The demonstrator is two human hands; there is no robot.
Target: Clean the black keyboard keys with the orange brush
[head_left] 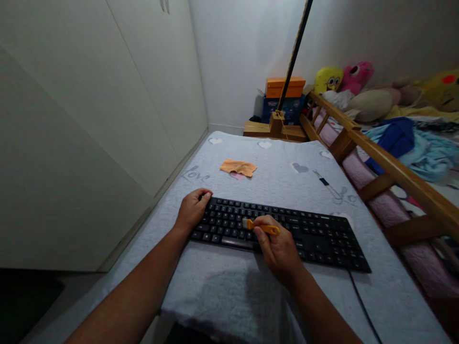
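A black computer keyboard (315, 239) lies at a slant on the pale cloth-covered surface. My left hand (192, 209) is closed over its left end, fingers around the far left corner. In my right hand (278, 241) is a small brush (267, 230) with a yellow-orange handle, pinched between thumb and fingers. The brush's short pale bristles rest on or just over the letter keys near the keyboard's middle; actual contact is hard to make out. My right hand covers some keys around the centre.
An orange cloth (238, 167) lies beyond the keyboard. Farther right is a thin metal tweezer-like tool (325, 183) with a black band. The keyboard's cable (364, 306) trails toward me. A wooden bed rail (394, 157) borders the right; a white cabinet (107, 119) stands left.
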